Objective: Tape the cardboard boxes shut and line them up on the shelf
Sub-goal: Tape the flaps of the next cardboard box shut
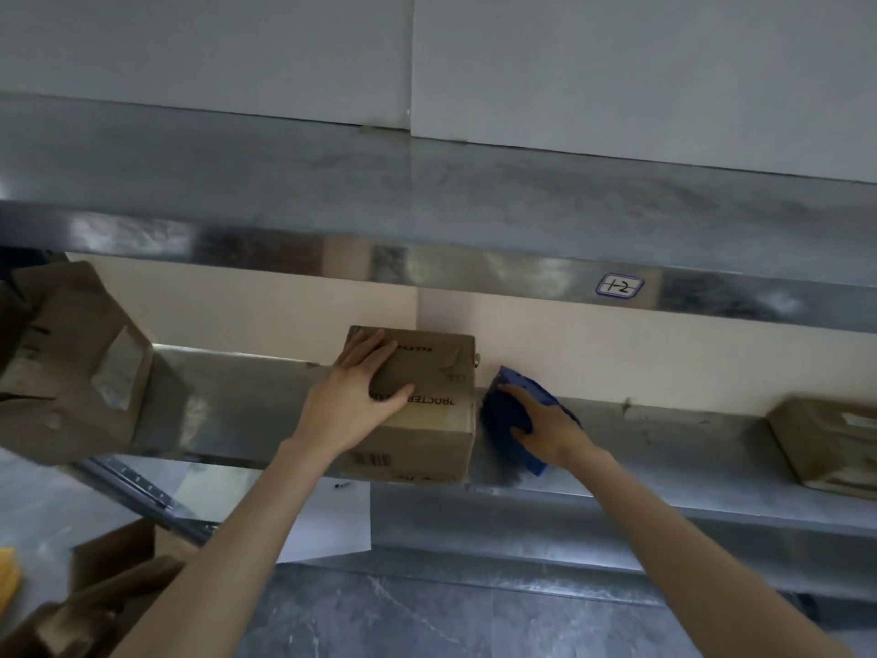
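Head camera, nearest things first: below your left forearm, down by the grey floor (pixel 427 619), lie open cardboard boxes (pixel 114 586), with a yellow thing (pixel 7 577) at the frame edge to their left. A white sheet of paper (pixel 332 524) sits under your left wrist, and a small pen (pixel 341 485) lies on it.

Both your arms reach up to the metal shelf (pixel 664 448). Your left hand (pixel 360 396) lies flat on the near left part of the top of the middle box (pixel 436 372). Its fingers are straight and point away from you, and the thumb stretches across the printed lettering; it grasps nothing. That box stands upright on the shelf, its near face with a barcode at the shelf's front edge.

Your right hand (pixel 545 425) is just to the right of that box, low on the shelf surface. Its fingers are curled over a blue object (pixel 522 387) that is too blurred to name. The object's left end comes right up to the box's right side; you cannot tell whether they touch.

Well to the left of your left hand stands a larger box (pixel 71 372), tilted in the wide view, with a pale patch of tape on its side. Well to the right of your right hand rests a flatter box (pixel 825 444).

Beyond both hands a pale wall (pixel 617 353) backs the shelf. Above it runs the upper shelf (pixel 427 206), with a small handwritten label (pixel 620 285) on its front edge, up and right of your right hand.
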